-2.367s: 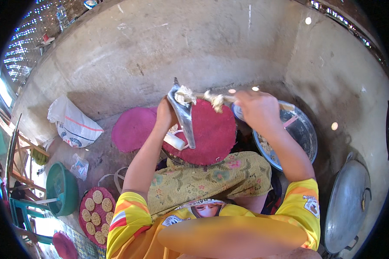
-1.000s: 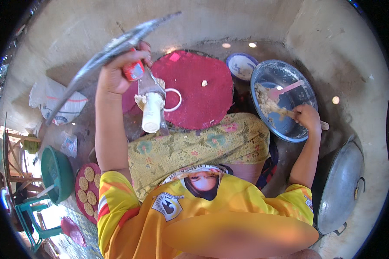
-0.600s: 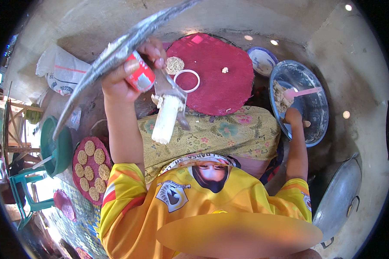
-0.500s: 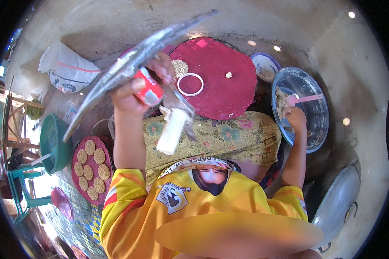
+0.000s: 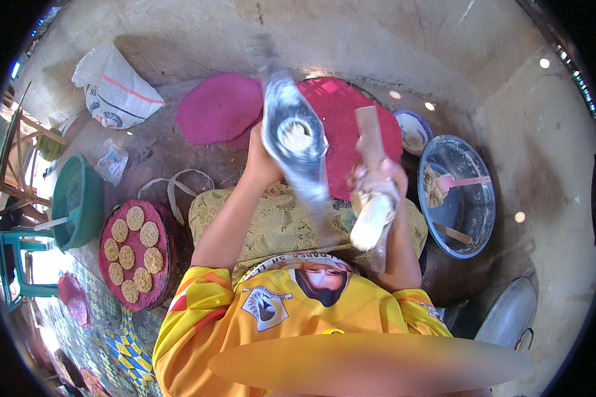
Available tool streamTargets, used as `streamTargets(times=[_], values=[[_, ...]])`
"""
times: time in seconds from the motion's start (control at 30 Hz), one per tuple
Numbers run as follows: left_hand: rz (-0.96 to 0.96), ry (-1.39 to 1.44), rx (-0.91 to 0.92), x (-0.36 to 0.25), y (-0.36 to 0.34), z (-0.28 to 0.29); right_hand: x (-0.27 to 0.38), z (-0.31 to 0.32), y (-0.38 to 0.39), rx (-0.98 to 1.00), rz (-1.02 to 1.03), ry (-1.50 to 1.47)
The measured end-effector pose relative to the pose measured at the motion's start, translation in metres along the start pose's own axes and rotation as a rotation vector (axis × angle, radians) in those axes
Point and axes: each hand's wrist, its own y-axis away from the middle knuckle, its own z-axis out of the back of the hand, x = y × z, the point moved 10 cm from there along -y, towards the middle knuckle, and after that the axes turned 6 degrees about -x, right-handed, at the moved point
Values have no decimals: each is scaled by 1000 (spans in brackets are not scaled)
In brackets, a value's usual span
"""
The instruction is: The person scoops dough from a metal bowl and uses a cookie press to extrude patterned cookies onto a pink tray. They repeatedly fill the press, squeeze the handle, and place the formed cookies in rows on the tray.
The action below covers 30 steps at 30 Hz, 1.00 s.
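Note:
My left hand (image 5: 261, 159) is closed around a long, motion-blurred metal press (image 5: 293, 112), with a round can opening in its middle holding pale stuff. To its right, my right hand (image 5: 381, 175) grips a wooden plunger (image 5: 369, 132) with a thick white cylinder at its near end. Both tools are apart, held above my lap and the near side of a red round mat (image 5: 351, 99). The press and plunger cover part of that mat. The white ring and noodle-like patty seen there earlier are out of sight.
At right stands a blue basin (image 5: 490, 218) with dough, a pink scoop (image 5: 467, 181) and a wooden stick (image 5: 453, 233). Left, a red round tray (image 5: 129, 205) bears several patties, near a green basin (image 5: 79, 198). A pink mat (image 5: 218, 109) and white sack (image 5: 122, 92) lie farther back.
My right hand has left the blue basin and taken the plunger, which hung by my left hand. My left hand has moved right, turning the press so its can opening shows.

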Motion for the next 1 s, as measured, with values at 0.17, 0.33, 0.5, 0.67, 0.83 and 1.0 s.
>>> streamTargets(times=[0.17,0.33,0.5,0.67,0.83,1.0], values=[[-416,-636,162,-12,21,-8,19,32,-8,-384,135,-154],[-823,-1007,219,-31,40,-28,41,13,1,-533,248,259],[-777,-1254,420,-11,42,-42,81,-60,47,-374,975,1027],[-910,-1097,537,-9,68,-55,46,-104,80,15,1281,1284],[-651,-1185,673,24,67,-63,42,-66,16,-154,521,844],[-598,-968,319,14,51,-65,57,-79,0,43,147,777]])
